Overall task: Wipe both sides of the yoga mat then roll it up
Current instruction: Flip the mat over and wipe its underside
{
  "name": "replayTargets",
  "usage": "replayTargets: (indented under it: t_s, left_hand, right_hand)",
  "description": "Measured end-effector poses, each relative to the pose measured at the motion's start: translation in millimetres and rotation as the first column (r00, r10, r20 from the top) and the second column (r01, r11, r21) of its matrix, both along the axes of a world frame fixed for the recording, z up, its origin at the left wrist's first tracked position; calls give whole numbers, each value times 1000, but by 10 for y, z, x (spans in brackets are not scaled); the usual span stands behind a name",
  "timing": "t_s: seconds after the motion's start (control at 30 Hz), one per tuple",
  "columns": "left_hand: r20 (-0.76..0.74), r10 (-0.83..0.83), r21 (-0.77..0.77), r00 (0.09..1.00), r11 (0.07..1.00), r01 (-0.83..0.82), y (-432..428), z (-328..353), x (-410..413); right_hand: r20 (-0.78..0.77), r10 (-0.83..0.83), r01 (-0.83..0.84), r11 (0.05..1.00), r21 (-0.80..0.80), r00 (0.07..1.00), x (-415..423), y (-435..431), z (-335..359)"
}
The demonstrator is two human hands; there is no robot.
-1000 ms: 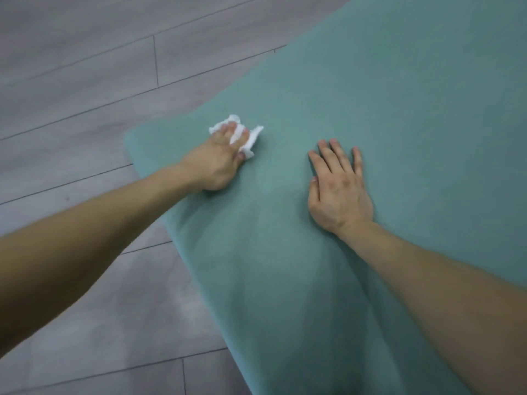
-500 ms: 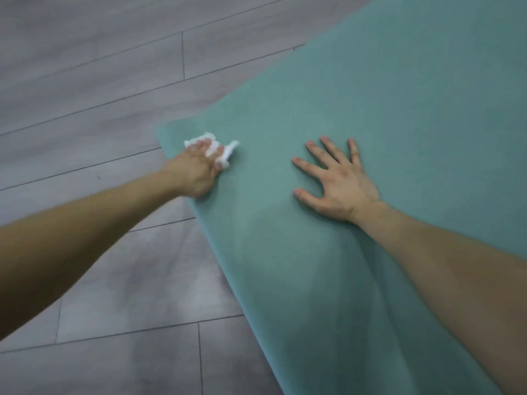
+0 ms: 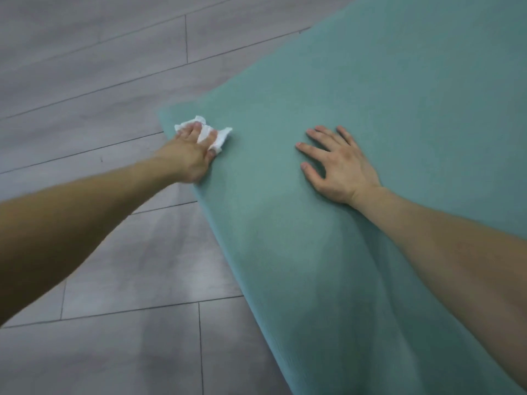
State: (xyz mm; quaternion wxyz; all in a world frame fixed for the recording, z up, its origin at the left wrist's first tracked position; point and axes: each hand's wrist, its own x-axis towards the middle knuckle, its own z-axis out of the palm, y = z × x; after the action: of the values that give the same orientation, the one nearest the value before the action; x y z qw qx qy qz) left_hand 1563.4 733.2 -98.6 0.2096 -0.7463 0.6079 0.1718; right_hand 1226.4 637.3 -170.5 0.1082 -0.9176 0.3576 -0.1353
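Note:
A teal yoga mat (image 3: pixel 385 115) lies flat and unrolled on the floor, filling the right half of the view. My left hand (image 3: pixel 189 156) grips a crumpled white paper tissue (image 3: pixel 219 135) and presses it onto the mat at its near left corner. My right hand (image 3: pixel 339 166) lies palm down on the mat to the right, fingers spread and straight, about a hand's width or two from the tissue. Both forearms reach in from the bottom corners.
Grey wood-look plank flooring (image 3: pixel 99 81) surrounds the mat on the left and at the back. The mat's left edge (image 3: pixel 225 243) runs diagonally toward the bottom of the view.
My left hand slid the tissue left toward the mat's corner and edge. My right hand stayed flat on the mat and spread its fingers wider.

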Motion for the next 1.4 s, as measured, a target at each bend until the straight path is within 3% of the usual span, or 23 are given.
replayTargets:
  t_s: [0.03,0.1,0.17,0.27,0.3,0.33,0.37,0.47,0.57,0.63,0.7,0.77,0.83,0.9,1.0,1.07,1.1,1.17,1.23,1.3,1.37,1.4]
  left_hand:
    - [-51,-42,-19,998,999,41,94,-2,-210]
    - [-162,-320,-187,933,939,290,554,-13,-771]
    - [-225,-644,-333,731,756,563,1214,32,-1375]
    - [-390,-721,-199,573,674,712,1623,-6,-1629]
    - [-371,-746,-195,553,645,739,1482,-37,-1516]
    - [-324,-758,-192,566,639,745,1250,-95,-1340]
    - [-266,-720,-187,641,691,698,971,-125,-1163]
    - [-100,-316,-84,943,947,309,116,-155,-450]
    - [-25,-52,-77,998,996,50,-324,-110,-260]
    - [-92,-194,-171,977,969,176,-229,-103,-718]
    - [-211,-507,-253,836,854,454,154,-158,-1440]
    - [-260,-688,-206,678,725,657,608,-219,-1963]
    - [-265,-753,-185,602,653,734,605,-202,-1884]
    - [-241,-657,-183,714,753,632,167,-202,-1405]
    - [-59,-254,-152,965,958,243,-586,-217,-323]
    - [4,3,-140,1000,990,-2,-838,-180,-24]
    - [-8,-1,-155,1000,988,0,-875,-158,-134]
    - [-125,-276,-274,953,933,235,-763,-103,-759]
    - [-206,-528,-315,824,833,455,-395,-119,-1450]
    - [-242,-707,-236,664,707,667,-45,-171,-1729]
    - [-257,-745,-188,616,663,724,-139,-249,-1438]
    - [-242,-704,-185,668,709,680,-336,-242,-1225]
  right_hand:
    - [36,-39,39,999,-13,999,1,8,1]
    - [54,-132,135,990,-43,990,4,29,6]
    - [40,-198,200,978,-63,979,-3,51,21]
    - [8,-206,206,975,-78,979,-4,66,78]
    - [-18,-199,197,977,-85,980,-4,72,77]
    - [-50,-192,187,979,-86,980,-16,69,65]
    - [-83,-175,169,983,-72,981,-38,57,50]
    - [-182,-23,26,1000,15,983,-227,-17,37]
    - [-189,4,-12,999,-45,982,-537,-65,23]
    - [-94,-186,179,981,-72,978,-614,-35,8]
    - [-65,-304,301,952,-54,950,-567,-14,26]
    - [-71,-305,302,952,-48,950,-551,-13,25]
    - [-53,-276,275,961,-38,960,-551,-23,31]
    - [-38,-279,277,960,-43,960,-554,-27,28]
    - [-27,-280,279,960,-27,960,-548,-26,22]
    - [-19,-288,288,958,-18,957,-538,-38,20]
    - [-16,-290,289,957,-18,957,-535,-41,15]
    - [-12,-293,293,956,-23,956,-548,-32,-7]
    - [-20,-292,291,956,-39,956,-552,-35,-19]
    - [-36,-280,279,959,-45,959,-555,-49,-37]
    - [-41,-276,274,961,-43,960,-562,-47,-49]
    - [-35,-278,276,960,-47,960,-566,-40,-50]
